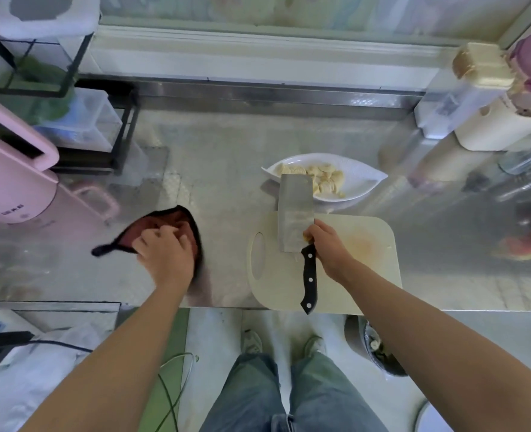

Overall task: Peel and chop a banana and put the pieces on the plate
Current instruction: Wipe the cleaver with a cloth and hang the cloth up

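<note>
Pale banana slices [323, 179] lie heaped in the white leaf-shaped plate [364, 179], at twelve o'clock from the cutting board [367, 260]. The right hand [326, 244] pinches a scrap beside the cleaver [295, 216]; the left hand [164, 251] presses, fingers curled, on a red cloth [176, 219].

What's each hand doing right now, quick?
Left hand: closed on the dark red cloth on the counter.
Right hand: at the cleaver where blade meets handle; firm grip cannot be told.

One cleaver [294, 210], one plate [356, 179], one cloth [170, 227]
</note>
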Motion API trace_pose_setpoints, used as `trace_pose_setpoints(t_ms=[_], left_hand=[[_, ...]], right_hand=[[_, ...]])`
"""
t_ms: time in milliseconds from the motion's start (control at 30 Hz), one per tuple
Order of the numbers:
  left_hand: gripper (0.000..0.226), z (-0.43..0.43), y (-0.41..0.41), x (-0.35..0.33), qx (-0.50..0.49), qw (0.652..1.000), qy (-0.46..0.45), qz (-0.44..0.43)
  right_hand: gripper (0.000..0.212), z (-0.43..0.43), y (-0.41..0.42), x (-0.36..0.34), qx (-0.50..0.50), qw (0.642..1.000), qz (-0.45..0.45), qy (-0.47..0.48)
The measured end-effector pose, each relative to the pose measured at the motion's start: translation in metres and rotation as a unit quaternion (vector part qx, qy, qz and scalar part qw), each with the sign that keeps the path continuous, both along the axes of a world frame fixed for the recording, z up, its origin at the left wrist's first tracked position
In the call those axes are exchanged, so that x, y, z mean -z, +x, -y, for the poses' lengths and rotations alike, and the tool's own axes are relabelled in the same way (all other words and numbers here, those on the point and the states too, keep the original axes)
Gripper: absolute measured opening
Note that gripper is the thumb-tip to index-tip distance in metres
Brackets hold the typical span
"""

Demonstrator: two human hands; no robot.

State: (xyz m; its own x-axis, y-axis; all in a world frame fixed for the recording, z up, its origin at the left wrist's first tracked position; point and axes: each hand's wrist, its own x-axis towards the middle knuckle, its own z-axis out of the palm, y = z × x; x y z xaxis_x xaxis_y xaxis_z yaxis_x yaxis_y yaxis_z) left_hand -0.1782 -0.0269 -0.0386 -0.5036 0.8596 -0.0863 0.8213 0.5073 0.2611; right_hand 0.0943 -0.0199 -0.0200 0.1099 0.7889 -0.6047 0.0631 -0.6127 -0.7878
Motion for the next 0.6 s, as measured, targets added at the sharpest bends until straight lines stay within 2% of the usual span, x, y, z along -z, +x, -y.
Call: trace_pose_setpoints(t_ms=[67, 133, 233, 300, 333, 400, 500, 600], left_hand=[[0.020, -0.002, 0.022, -0.014, 0.030, 0.990, 0.101, 0.094], [0.009, 0.000, 0.048, -0.032, 0.033, 0.967, 0.159, 0.195], [0.012, 0.002, 0.083, -0.046, 0.055, 0.945, 0.170, 0.276], [0.019, 0.004, 0.105, -0.048, 0.040, 0.932, 0.160, 0.322], [0.021, 0.005, 0.117, -0.048, 0.027, 0.925, 0.159, 0.343], [0.022, 0.008, 0.138, -0.048, 0.019, 0.916, 0.165, 0.366], [0.021, 0.013, 0.165, -0.048, 0.040, 0.915, 0.158, 0.370], [0.018, 0.019, 0.189, -0.041, 0.093, 0.917, 0.129, 0.367]], right_hand=[[0.012, 0.002, 0.008, -0.005, 0.009, 1.000, 0.002, 0.002], [0.016, 0.004, 0.018, -0.010, 0.024, 1.000, -0.016, 0.006], [0.019, 0.009, 0.038, -0.014, 0.052, 0.998, -0.033, 0.010], [0.013, 0.013, 0.054, -0.016, 0.081, 0.996, -0.046, 0.007], [0.017, 0.016, 0.063, -0.017, 0.098, 0.994, -0.054, 0.007], [0.025, 0.021, 0.081, -0.018, 0.130, 0.990, -0.062, 0.010], [0.007, 0.028, 0.103, -0.020, 0.140, 0.989, -0.052, 0.010], [0.019, 0.037, 0.127, -0.015, 0.162, 0.986, -0.040, -0.016]])
